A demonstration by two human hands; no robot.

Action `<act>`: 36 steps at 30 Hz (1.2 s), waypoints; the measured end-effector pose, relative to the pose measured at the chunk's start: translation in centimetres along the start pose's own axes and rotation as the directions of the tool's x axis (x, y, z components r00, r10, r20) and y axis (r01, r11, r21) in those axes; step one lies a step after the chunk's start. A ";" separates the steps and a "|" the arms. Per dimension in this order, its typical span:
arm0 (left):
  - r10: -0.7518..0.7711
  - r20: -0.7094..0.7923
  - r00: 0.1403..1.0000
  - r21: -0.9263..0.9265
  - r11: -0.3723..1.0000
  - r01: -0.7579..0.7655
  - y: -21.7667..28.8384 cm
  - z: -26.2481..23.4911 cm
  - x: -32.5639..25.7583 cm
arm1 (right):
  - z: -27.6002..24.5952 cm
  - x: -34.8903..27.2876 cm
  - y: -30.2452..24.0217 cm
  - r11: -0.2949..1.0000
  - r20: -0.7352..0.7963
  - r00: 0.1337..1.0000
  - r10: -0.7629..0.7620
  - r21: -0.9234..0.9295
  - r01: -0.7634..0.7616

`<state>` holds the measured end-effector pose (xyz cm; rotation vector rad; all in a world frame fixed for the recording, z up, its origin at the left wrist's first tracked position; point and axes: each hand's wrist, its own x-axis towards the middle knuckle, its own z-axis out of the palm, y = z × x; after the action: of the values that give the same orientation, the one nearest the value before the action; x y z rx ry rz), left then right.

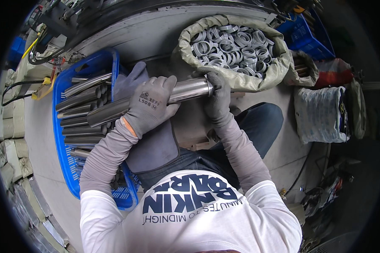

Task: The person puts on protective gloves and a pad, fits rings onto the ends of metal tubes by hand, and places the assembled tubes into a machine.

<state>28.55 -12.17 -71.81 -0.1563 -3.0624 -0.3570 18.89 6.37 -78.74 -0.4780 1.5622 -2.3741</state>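
A shiny metal tube (191, 91) lies slantwise across the middle, its right end a little higher in the picture. My left hand (152, 101), in a grey glove, is wrapped over the tube near its middle. At the tube's right end my gloved right hand (218, 98) grips it, with the fingers bent around the rim. Whether a ring sits on that end I cannot tell. The tube's open left end reaches over a blue plastic basket (58, 126), which holds several similar metal tubes (81, 101).
Beyond my right hand stands a woven sack (240, 84) full of pale grey rings (232, 48). A grey pad (152, 147) covers my left thigh. A blue crate (312, 42) and a white bundle (321, 116) are at the right. Wrapped packs (13, 126) line the left side.
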 end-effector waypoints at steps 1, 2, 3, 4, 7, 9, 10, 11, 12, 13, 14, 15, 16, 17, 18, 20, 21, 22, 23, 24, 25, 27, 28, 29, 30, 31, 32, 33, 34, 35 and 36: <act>0.003 0.001 1.000 0.000 1.000 -0.003 0.0 0.0 0.0 | 0.1 0.0 0.1 1.000 -0.003 1.000 -0.001 -0.001 0.001; 0.008 0.005 1.000 0.002 1.000 -0.008 0.1 0.0 0.0 | 0.2 0.0 0.4 1.000 -0.029 1.000 0.002 0.010 -0.001; 0.013 0.009 1.000 0.004 1.000 -0.013 0.2 0.0 0.0 | 0.2 -0.1 0.6 1.000 -0.056 0.998 0.005 0.019 -0.004; 0.015 0.009 1.000 0.003 1.000 -0.015 0.4 0.0 0.1 | 0.3 -0.1 0.9 1.000 -0.058 0.998 0.004 0.017 -0.003; -0.014 0.069 0.998 0.063 0.998 0.010 0.7 -0.1 0.6 | 0.4 0.0 1.8 0.975 -0.137 0.991 -0.006 -0.222 -0.024; -0.025 0.137 0.990 0.050 0.999 0.019 0.3 0.3 0.7 | 0.0 0.0 2.7 0.920 -0.079 0.995 -0.068 -0.390 0.032; -0.018 0.134 0.991 0.052 0.999 0.011 0.4 0.2 0.8 | 0.2 0.0 2.9 0.977 -0.157 0.983 0.090 -0.177 -0.118; 0.118 -0.034 0.992 0.115 0.987 -0.114 0.7 0.1 0.8 | -0.4 0.1 3.3 0.978 -0.163 0.983 0.082 -0.178 -0.111; 0.260 -0.186 0.948 0.195 0.955 -0.223 1.1 0.0 0.6 | -1.1 0.2 4.1 0.905 -0.080 0.983 -0.167 -0.409 0.120; 0.260 -0.271 0.927 0.092 0.965 -0.244 2.2 -0.6 0.1 | -1.6 0.6 4.1 0.727 0.054 0.922 -0.384 -0.597 0.338; 0.274 -0.332 0.903 -0.024 0.954 -0.299 2.7 -0.6 -1.0 | -2.4 0.9 4.0 0.723 0.046 0.919 -0.392 -0.602 0.338; 0.274 -0.391 0.879 -0.139 0.926 -0.351 2.9 -0.7 -2.7 | -3.2 0.9 3.4 0.708 0.006 0.935 -0.355 -0.651 0.274; 0.211 -0.364 0.907 -0.309 0.891 -0.331 2.8 -0.1 -4.3 | -4.0 1.1 2.9 0.690 -0.033 0.947 -0.320 -0.693 0.209; 0.217 -0.364 0.906 -0.309 0.889 -0.337 2.2 0.3 -4.8 | -5.1 1.5 3.6 0.920 -0.222 0.974 -0.043 -0.389 -0.048; -0.140 -0.148 0.979 -0.711 0.703 -0.007 1.4 0.7 -5.3 | -5.1 1.4 2.8 0.772 -0.101 0.953 -0.284 -0.614 0.165; -0.237 -0.145 0.961 -0.989 0.066 -0.133 -2.0 2.8 -5.6 | -3.9 1.7 0.9 0.537 0.077 0.875 -0.477 -0.763 0.360; -0.204 -0.387 0.899 -0.902 -0.117 -0.415 -4.4 3.9 -5.0 | -3.0 2.0 0.6 0.700 0.083 0.937 -0.340 -0.643 0.311; -0.478 -0.271 0.836 -0.873 -0.244 -0.422 -5.1 2.7 -4.0 | -2.6 2.5 0.1 0.826 0.106 0.974 -0.201 -0.517 0.227; -0.322 -0.437 0.840 -0.891 0.030 -0.453 -5.9 0.9 -3.1 | -2.8 3.3 -0.4 0.823 0.108 0.973 -0.203 -0.519 0.229; -0.388 -0.377 0.841 -0.846 -0.225 -0.483 -8.7 0.0 -3.4 | -3.1 4.6 -1.0 0.838 0.093 0.983 -0.160 -0.513 0.185; -0.383 -0.644 0.662 -0.758 0.437 -0.485 -6.6 -2.3 -1.3 | -4.2 5.7 -1.5 0.845 0.071 0.992 -0.109 -0.518 0.130; 0.030 -0.876 0.481 -0.055 0.985 -0.161 -5.7 -7.0 -0.8 | -7.6 6.7 -2.4 0.175 0.104 0.988 -0.115 -0.977 0.123; -0.225 -0.795 0.564 -0.453 0.839 -0.303 -3.8 -9.5 -0.1 | -10.9 8.4 -1.3 -0.241 0.132 0.989 0.069 -0.960 0.145; -0.415 -0.611 0.674 -0.763 0.534 -0.364 -2.2 -11.3 -0.5 | -11.0 9.2 -0.8 -0.243 0.132 0.989 0.067 -0.959 0.145; -0.277 -0.655 0.703 -0.536 0.826 -0.175 -2.1 -12.1 -1.5 | -10.4 9.6 -0.4 -0.244 -0.019 0.984 0.178 -0.969 0.026; -0.539 -0.366 0.759 -0.724 0.677 0.132 -0.9 -12.4 -1.9 | -10.0 9.8 0.0 -0.259 -0.171 0.943 0.286 -0.961 -0.095; -0.378 -0.456 0.805 -0.580 0.813 0.053 -0.6 -11.4 -1.4 | -10.0 9.6 0.2 -0.202 -0.107 0.941 0.320 -0.978 -0.042; -0.205 -0.517 0.831 -0.404 0.914 -0.026 -0.6 -10.5 -1.6 | -9.4 9.7 0.5 -0.191 -0.093 0.941 0.324 -0.981 -0.031; -0.183 -0.436 0.881 -0.303 0.952 0.048 -0.6 -9.3 -1.8 | -9.5 9.8 0.9 -0.172 -0.095 0.955 0.281 -0.984 -0.047; -0.170 -0.348 0.922 -0.191 0.976 0.108 -0.6 -8.0 -2.2 | -9.7 9.8 1.2 -0.154 -0.099 0.967 0.236 -0.986 -0.063; -0.170 -0.281 0.945 -0.119 0.983 0.142 -0.4 -6.6 -2.1 | -10.4 9.9 1.8 -0.128 -0.101 0.975 0.199 -0.989 -0.076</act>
<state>30.92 -14.26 -65.64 0.1262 -2.7734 -0.4899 5.69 10.51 -82.94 -0.5480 2.9284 -0.3554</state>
